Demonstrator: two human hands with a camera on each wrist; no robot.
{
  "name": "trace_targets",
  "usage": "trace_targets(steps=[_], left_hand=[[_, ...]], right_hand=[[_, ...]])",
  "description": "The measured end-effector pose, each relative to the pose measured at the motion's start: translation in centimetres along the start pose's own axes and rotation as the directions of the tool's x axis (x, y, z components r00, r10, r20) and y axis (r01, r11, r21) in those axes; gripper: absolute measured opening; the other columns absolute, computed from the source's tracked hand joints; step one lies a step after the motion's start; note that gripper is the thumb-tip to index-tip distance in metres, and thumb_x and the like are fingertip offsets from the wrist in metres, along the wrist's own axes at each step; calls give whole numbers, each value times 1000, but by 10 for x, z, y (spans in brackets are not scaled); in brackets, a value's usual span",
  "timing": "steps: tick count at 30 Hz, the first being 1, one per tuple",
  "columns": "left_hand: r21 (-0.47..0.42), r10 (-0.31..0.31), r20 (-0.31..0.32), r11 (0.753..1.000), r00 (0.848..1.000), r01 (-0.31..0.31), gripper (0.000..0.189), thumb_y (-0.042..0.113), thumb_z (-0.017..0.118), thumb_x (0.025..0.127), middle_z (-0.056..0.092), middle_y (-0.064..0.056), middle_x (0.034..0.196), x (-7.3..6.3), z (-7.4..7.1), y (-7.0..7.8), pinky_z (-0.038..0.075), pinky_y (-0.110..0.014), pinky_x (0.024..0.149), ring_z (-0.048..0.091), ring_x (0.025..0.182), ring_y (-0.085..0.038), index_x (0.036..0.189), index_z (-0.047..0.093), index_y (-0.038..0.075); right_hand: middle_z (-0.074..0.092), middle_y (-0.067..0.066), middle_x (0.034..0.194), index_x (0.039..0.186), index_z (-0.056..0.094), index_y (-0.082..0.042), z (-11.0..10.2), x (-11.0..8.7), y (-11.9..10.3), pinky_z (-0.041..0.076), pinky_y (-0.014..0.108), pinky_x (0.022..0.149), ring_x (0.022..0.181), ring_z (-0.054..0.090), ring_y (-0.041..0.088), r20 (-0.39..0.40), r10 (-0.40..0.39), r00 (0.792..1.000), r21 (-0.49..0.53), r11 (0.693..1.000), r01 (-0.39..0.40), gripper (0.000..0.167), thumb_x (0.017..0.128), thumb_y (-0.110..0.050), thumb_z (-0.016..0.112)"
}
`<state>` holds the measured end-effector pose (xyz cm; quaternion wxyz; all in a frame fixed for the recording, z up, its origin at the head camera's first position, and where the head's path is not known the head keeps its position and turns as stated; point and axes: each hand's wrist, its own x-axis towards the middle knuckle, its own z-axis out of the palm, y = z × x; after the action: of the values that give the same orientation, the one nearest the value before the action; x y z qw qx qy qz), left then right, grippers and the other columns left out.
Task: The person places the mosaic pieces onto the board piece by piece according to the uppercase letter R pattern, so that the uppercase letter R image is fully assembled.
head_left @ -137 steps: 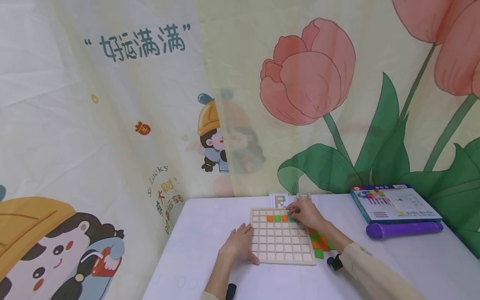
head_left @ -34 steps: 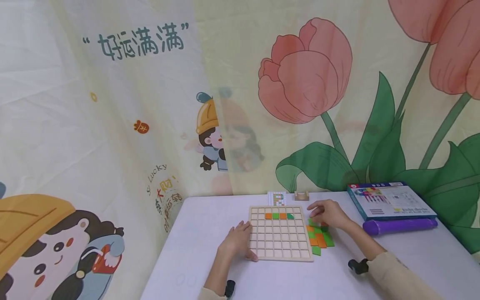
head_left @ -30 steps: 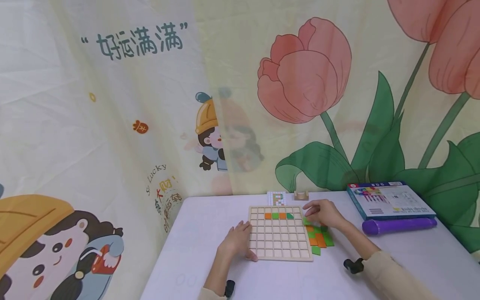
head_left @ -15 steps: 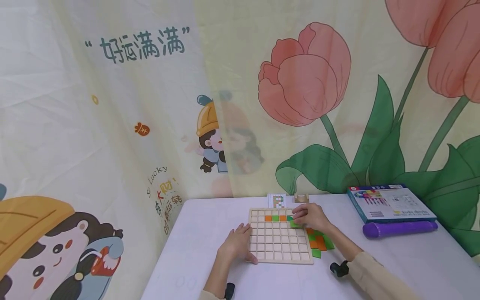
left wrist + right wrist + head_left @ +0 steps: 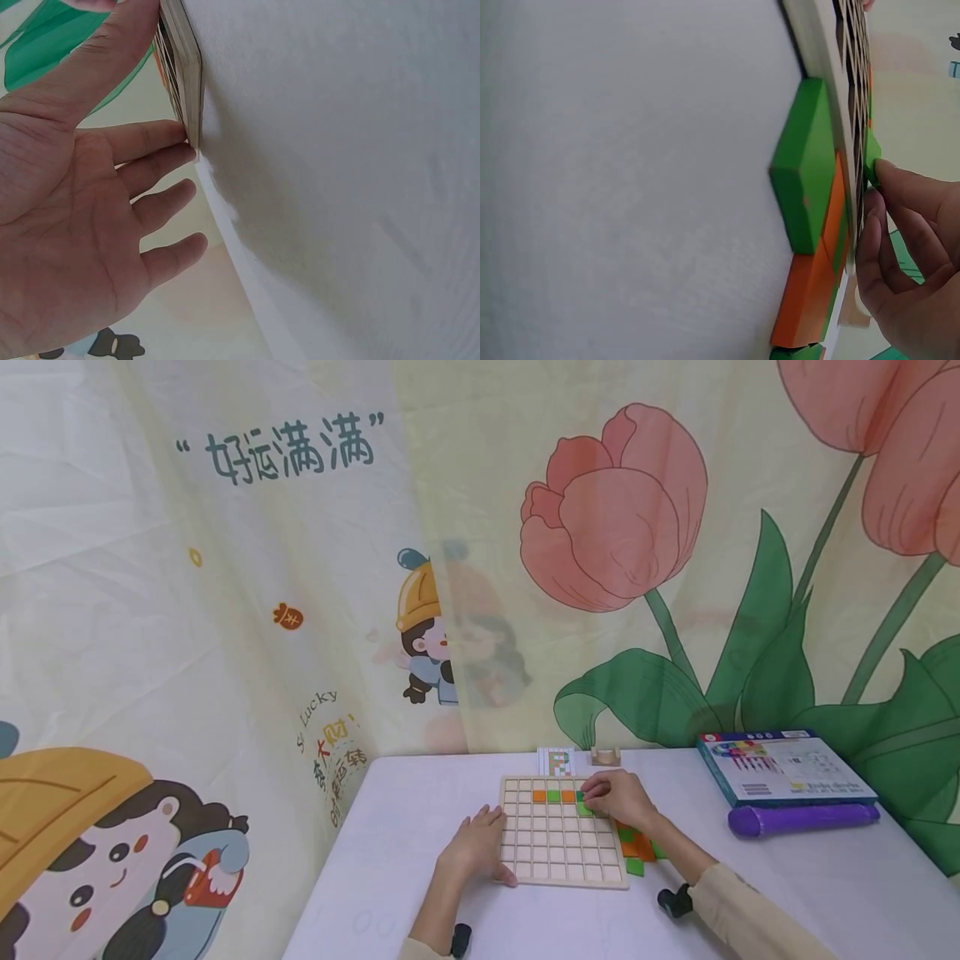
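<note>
A wooden grid board (image 5: pixel 557 854) lies on the white table, with a short row of orange and green tiles (image 5: pixel 553 796) in its second row from the far side. My left hand (image 5: pixel 474 846) rests along the board's left side, fingers extended, and the left wrist view has the fingertips right at the edge. At the board's right part my right hand (image 5: pixel 621 797) pinches a green tile (image 5: pixel 584 810) just below the row's right end. That pinched tile (image 5: pixel 871 150) is between thumb and finger in the right wrist view, tilted close over the grid.
Loose green and orange tiles (image 5: pixel 635 846) lie along the board's right side, partly under the right forearm. Behind the board are a pattern card (image 5: pixel 558 762) and a small wooden holder (image 5: pixel 606 756). A flat box (image 5: pixel 787 768) and a purple tube (image 5: pixel 802 820) sit at the right.
A dark green piece was set in the row. My right hand then went to the loose tiles and came back left over the board with a green tile. My left hand stays put.
</note>
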<state>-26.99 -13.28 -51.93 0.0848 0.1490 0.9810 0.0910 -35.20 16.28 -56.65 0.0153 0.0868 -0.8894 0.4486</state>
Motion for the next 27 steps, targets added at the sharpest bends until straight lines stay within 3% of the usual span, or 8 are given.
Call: trace_targets(steps=[10, 17, 23, 27], left_hand=[[5, 1, -1, 1000, 1000, -1, 116, 46, 99, 58, 45, -13, 162, 3, 1, 0, 31, -55, 124, 34, 154, -32, 152, 50, 1], [13, -2, -5, 1000, 1000, 2, 115, 46, 99, 58, 46, -12, 161, 4, 2, 1, 31, -55, 124, 34, 154, -32, 152, 50, 1], [20, 1, 4, 1000, 1000, -1, 115, 48, 99, 58, 46, -13, 161, 3, 1, 1, 31, -55, 124, 35, 153, -33, 152, 51, 1], [21, 5, -1, 1000, 1000, -5, 116, 48, 99, 58, 46, -14, 161, 2, 0, 1, 31, -55, 124, 35, 153, -34, 152, 50, 1]], right_hand=[[73, -7, 77, 94, 78, -12, -2, -1, -3, 59, 27, 72, 75, 69, 11, -18, 6, 1000, -35, 999, -6, 15, 84, -4, 86], [73, -4, 82, 105, 77, -4, -20, -8, -8, 60, 29, 74, 79, 68, 14, -31, -13, 999, 11, 1000, 14, 17, 88, -2, 82], [74, -4, 83, 103, 79, -4, -38, -16, -6, 60, 33, 76, 79, 69, 14, -92, -61, 994, -66, 996, 55, 15, 89, -6, 82], [75, -3, 83, 101, 79, -4, -48, -18, -4, 62, 36, 75, 78, 70, 15, -122, -51, 991, -97, 995, 40, 15, 87, -5, 83]])
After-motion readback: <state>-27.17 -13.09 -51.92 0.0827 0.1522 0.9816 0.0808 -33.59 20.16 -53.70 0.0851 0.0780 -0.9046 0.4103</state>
